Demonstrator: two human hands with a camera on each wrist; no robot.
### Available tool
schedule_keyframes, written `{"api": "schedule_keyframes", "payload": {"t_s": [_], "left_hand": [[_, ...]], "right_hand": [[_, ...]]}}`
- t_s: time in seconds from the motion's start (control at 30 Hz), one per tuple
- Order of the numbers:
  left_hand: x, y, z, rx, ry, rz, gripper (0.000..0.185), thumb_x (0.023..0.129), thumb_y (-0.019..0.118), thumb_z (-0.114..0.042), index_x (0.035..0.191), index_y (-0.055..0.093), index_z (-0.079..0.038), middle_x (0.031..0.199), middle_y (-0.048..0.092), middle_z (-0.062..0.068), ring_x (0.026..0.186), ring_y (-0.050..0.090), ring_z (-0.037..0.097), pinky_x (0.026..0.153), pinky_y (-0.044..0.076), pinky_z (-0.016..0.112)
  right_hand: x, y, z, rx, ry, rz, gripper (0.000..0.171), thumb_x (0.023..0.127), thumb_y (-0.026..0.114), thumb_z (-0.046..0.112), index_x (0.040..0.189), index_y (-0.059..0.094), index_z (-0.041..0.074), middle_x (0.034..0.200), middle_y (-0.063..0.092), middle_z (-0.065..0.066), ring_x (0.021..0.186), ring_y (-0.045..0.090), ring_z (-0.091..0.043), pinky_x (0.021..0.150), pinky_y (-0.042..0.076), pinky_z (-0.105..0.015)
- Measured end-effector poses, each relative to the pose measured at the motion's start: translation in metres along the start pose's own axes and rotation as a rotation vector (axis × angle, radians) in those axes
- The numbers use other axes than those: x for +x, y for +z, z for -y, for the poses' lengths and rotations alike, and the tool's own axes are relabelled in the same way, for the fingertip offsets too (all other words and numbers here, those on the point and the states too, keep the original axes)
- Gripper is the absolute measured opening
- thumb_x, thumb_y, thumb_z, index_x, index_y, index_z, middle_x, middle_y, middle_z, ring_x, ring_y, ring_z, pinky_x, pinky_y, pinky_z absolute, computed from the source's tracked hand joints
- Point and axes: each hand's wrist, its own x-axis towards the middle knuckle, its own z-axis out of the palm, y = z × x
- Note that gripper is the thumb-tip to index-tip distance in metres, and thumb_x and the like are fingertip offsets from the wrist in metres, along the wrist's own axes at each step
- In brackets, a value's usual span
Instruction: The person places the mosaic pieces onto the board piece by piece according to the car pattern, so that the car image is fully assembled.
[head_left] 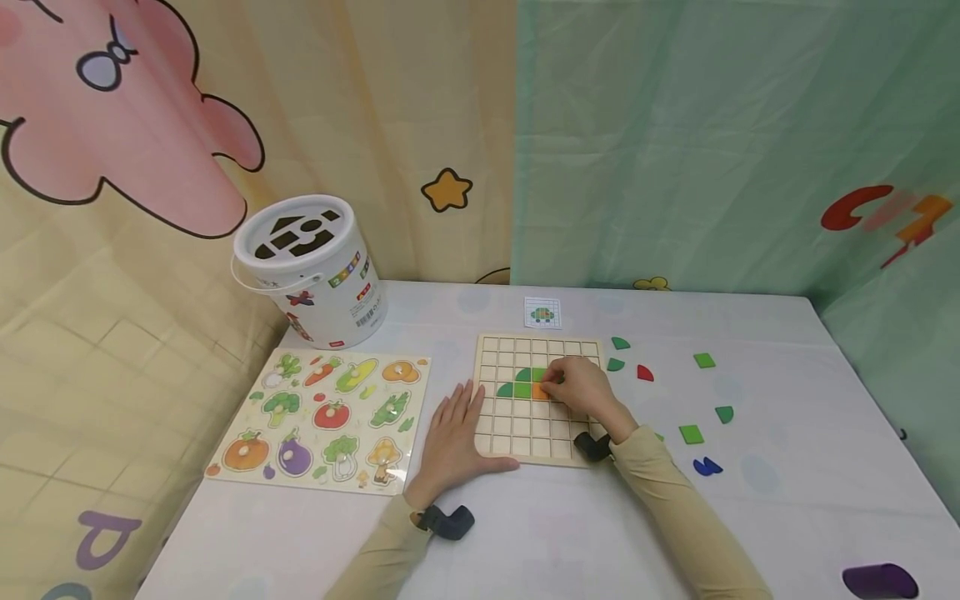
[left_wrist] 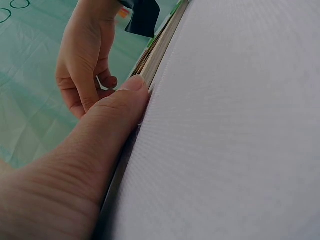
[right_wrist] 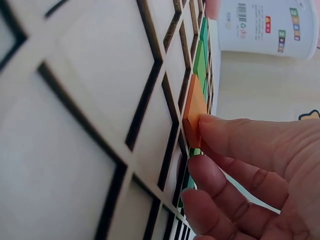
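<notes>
Now pinching an orange tile [right_wrist: 194,102] with right hand [head_left: 583,389] over the wooden grid board [head_left: 517,437], beside green tiles [head_left: 522,382]; left hand [head_left: 452,433] flat, fingers straight, against board's edge on desk [head_left: 525,533].

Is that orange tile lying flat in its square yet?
Not yet. The orange tile is tilted, one edge raised off the grid board, pinched by the right hand.

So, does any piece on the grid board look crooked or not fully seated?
Yes. The orange square pinched by the right hand sits tilted, one edge lifted above the grid board, not flat in its cell. The green pieces beside it lie flush. The left hand rests flat against the board's edge.
</notes>
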Motion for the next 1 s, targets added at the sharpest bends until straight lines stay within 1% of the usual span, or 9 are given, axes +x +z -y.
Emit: {"api": "schedule_keyframes", "payload": {"t_s": [0.2,0.4,0.53,0.67,0.8,0.9,1.0], "left_hand": [[0.0,-0.001,-0.001,-0.009,0.011,-0.019,0.123,0.062,0.059,-0.083,0.151,0.022,-0.006,0.155,0.02,0.015,0.143,0.01,0.028,0.114,0.01,0.043],[0.0,-0.002,-0.002,-0.013,0.009,-0.013,0.123,0.062,0.06,-0.082,0.151,0.022,-0.006,0.155,0.019,0.015,0.143,0.009,0.027,0.114,0.008,0.042],[0.0,-0.002,-0.002,-0.02,0.011,-0.013,0.123,0.062,0.061,-0.082,0.151,0.022,-0.006,0.155,0.019,0.015,0.143,0.009,0.027,0.114,0.008,0.042],[-0.001,-0.002,-0.002,-0.024,0.016,-0.024,0.123,0.062,0.06,-0.082,0.15,0.023,-0.005,0.154,0.02,0.016,0.143,0.01,0.028,0.114,0.009,0.043],[0.0,-0.001,-0.001,-0.018,0.015,-0.025,0.123,0.062,0.059,-0.083,0.15,0.024,-0.005,0.154,0.02,0.016,0.142,0.01,0.028,0.114,0.01,0.043],[0.0,-0.001,-0.001,-0.017,0.007,-0.01,0.123,0.062,0.06,-0.083,0.151,0.022,-0.006,0.155,0.018,0.015,0.143,0.008,0.028,0.114,0.008,0.042],[0.0,-0.002,-0.002,-0.013,-0.002,0.004,0.123,0.062,0.061,-0.082,0.151,0.02,-0.007,0.156,0.017,0.014,0.143,0.007,0.027,0.114,0.006,0.041]], "right_hand": [[0.0,0.0,-0.001,-0.007,0.002,0.005,0.01,0.083,0.074,0.021,0.077,0.07,0.014,0.068,0.059,0.007,0.063,0.051,-0.012,0.057,0.043,-0.028],[-0.002,-0.002,-0.003,0.002,0.009,0.019,0.009,0.083,0.074,0.021,0.078,0.072,0.015,0.067,0.059,0.007,0.063,0.051,-0.012,0.056,0.042,-0.028],[-0.005,-0.003,-0.006,0.022,0.004,0.054,0.008,0.085,0.073,0.021,0.085,0.073,0.013,0.068,0.059,0.006,0.063,0.05,-0.013,0.056,0.041,-0.028],[-0.01,-0.005,-0.01,0.044,-0.013,0.1,0.013,0.087,0.07,0.02,0.097,0.074,0.012,0.073,0.058,0.005,0.066,0.049,-0.014,0.058,0.042,-0.028],[-0.015,-0.008,-0.016,0.056,-0.068,0.134,0.021,0.088,0.069,0.017,0.107,0.072,0.009,0.076,0.057,0.004,0.068,0.049,-0.014,0.059,0.042,-0.029],[-0.02,-0.012,-0.022,0.069,-0.108,0.12,0.021,0.087,0.069,0.017,0.107,0.072,0.009,0.078,0.057,0.005,0.069,0.05,-0.015,0.06,0.044,-0.029],[-0.025,-0.019,-0.031,0.074,-0.115,0.067,0.016,0.088,0.069,0.017,0.101,0.073,0.009,0.082,0.06,0.005,0.07,0.05,-0.015,0.06,0.045,-0.029]]}}
